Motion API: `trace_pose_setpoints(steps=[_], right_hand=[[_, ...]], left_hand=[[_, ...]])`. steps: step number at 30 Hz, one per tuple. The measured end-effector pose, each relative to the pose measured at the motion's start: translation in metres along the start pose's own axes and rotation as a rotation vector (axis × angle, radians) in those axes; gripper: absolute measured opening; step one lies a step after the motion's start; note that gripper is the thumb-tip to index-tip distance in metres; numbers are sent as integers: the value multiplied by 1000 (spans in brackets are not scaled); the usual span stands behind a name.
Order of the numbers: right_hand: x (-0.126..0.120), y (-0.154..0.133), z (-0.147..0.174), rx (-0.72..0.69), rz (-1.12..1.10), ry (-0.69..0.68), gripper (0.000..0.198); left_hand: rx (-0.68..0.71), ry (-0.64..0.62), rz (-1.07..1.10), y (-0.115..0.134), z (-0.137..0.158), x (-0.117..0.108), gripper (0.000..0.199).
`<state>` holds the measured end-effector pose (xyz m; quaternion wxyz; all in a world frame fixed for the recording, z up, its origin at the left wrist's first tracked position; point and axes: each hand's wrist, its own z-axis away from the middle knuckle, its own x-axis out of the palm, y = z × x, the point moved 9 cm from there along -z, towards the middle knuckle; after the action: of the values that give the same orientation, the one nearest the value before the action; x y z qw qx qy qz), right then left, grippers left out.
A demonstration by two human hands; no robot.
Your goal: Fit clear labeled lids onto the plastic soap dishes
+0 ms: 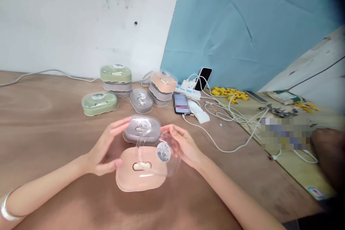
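Observation:
A pink oval box (129, 176) with a cream toggle in its top sits in front of me, its clear cover off. My right hand (185, 145) grips that clear plastic lid (174, 163), which bears a round printed sticker and is tilted over the box's right side. My left hand (106, 151) has its fingers spread; the thumb is at the pink box's left edge and the fingertips are by a grey box (129, 134). This grey box stands just behind the pink one, under a clear lid with a sticker.
Further back are a green box (99, 109), a green-topped stack (115, 75), another grey box (141, 106) and a pink-topped stack (164, 84). To the right lie phones (203, 79), a power strip (188, 91), a white handheld device (199, 113), loose cables (223, 149) and yellow parts (229, 92).

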<state>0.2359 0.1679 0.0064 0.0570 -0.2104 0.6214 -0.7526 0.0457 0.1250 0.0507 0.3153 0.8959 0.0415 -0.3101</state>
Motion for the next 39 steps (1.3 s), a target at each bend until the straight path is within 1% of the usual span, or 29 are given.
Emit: trace_pose_setpoints(steps=[2,4,6,8,9,11,13,15,17,19,21,23,26,28,31,34,37,39], right_hand=[[14,5,3,22,21,-108,32],[23,1,6,-42,61,-184,31],[28,-7,10,-158,139,-244,39],[33,-12,13,-253,234,-302,47],[35,-12,15,-285,274,-328,47],[40,-12,17,-334,353,-361,37],[44,-10,19,-360,435,-375,23],[47,-6,21,-352,511,-368,18],[48,-4,22,-349,574,-354,20],[50,-6,24,-390,636,-346,24],[55,-9,29,-479,679,-394,28],[62,-13,36,-604,747,-469,39],[69,-14,45,-805,916,-514,65],[71,-14,48,-878,983,-508,71],[72,-12,50,-901,1004,-504,71],[75,-11,54,-951,1019,-489,63],[80,-12,61,-1056,1018,-503,52],[81,-11,62,-1089,1021,-514,49]], left_hand=[[42,-100,75,8,2,14,72],[47,-169,150,9,4,25,79],[40,-186,176,8,4,28,85],[40,-174,155,6,4,27,86],[44,-167,129,6,4,26,85],[50,-171,67,7,4,26,83],[50,-204,13,8,5,29,80],[52,-241,-11,10,6,32,76],[46,-264,-18,14,9,33,71],[19,-290,-20,16,13,35,65],[-18,-294,-14,17,16,34,61],[-41,-289,-2,17,17,33,60],[-22,-342,-7,20,18,35,70],[-16,-384,-8,20,18,37,80],[-51,-404,-37,15,22,39,92],[-65,-428,-91,12,27,42,105],[-99,-443,-115,7,32,44,107],[-123,-440,-130,3,35,44,107]])
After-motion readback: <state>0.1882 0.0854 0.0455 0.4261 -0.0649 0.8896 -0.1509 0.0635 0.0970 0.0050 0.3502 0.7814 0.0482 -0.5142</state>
